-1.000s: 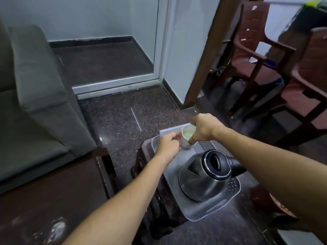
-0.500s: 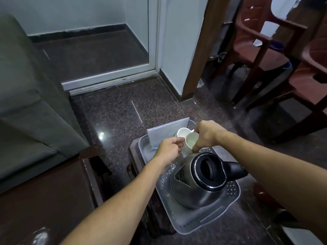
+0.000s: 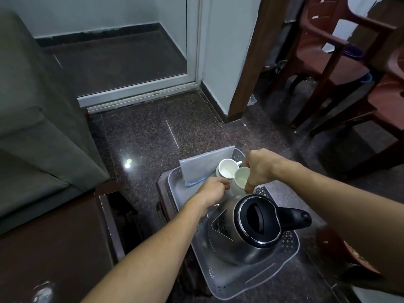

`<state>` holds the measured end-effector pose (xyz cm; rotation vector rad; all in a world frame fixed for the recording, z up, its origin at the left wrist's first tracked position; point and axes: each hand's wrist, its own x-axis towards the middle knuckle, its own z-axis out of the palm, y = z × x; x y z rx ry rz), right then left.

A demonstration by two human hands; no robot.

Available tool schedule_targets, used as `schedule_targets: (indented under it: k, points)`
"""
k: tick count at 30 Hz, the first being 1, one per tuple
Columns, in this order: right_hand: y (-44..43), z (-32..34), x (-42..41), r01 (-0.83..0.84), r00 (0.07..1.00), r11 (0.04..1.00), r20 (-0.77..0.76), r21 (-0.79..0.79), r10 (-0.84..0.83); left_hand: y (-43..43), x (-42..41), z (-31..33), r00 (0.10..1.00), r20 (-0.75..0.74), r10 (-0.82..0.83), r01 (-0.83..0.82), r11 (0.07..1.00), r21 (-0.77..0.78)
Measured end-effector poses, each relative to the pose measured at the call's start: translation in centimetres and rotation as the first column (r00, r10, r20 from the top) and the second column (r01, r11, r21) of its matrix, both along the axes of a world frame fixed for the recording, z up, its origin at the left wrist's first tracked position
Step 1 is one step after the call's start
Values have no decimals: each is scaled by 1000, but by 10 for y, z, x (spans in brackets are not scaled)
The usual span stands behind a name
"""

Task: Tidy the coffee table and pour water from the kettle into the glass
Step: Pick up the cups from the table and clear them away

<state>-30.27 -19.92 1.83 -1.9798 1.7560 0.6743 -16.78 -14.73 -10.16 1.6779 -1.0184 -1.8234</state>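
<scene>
Near the middle of the frame, the right hand [image 3: 260, 169] grips a white cup [image 3: 241, 180], and the left hand [image 3: 213, 191] pinches the other cup [image 3: 226, 170]. Both cups sit at the top of the gray tray [image 3: 227, 283]. This looks like the tidying step. The kettle [image 3: 247, 230] waits lower right; next, one hand must grab its handle.

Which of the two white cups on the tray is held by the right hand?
The nearer cup, beside the kettle: the right hand grips it. The farther cup leans by the grey card.
</scene>
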Motion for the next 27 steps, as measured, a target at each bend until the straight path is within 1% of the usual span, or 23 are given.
schedule_targets:
  k: [3, 7, 9, 11, 13, 17, 23, 27]
  points:
    - [1, -10, 0, 25, 1000, 1000, 19, -1, -25, -1, -3, 0, 998, -60, 7, -7, 1000, -7]
    - [0, -20, 5, 39, 998, 999, 39, -7, -38, 0, 2, -3, 998, -43, 36, -38, 999, -35]
    - [-1, -26, 8, 36, 998, 999, 43, -7, -36, 0, 5, -9, 997, -63, 55, -55, 998, -2]
    - [-1, -32, 10, 39, 998, 999, 52, -6, -39, 1, 10, -16, 995, -90, 42, -39, 998, 40]
    - [-1, -39, 10, 48, 997, 999, 63, -6, -47, 2, 12, -21, 995, -100, 30, -27, 999, 27]
    - [0, -47, 11, 26, 999, 1000, 48, -12, -26, 2, 11, -27, 999, -52, -7, 6, 1000, -26]
    - [3, -57, 7, 10, 999, 1000, 50, -29, -8, 1, 11, -36, 999, -36, -39, 38, 999, -24]
    - [1, -57, 4, 42, 996, 999, 79, 13, -42, -1, 11, -42, 998, 16, -53, 53, 998, -46]
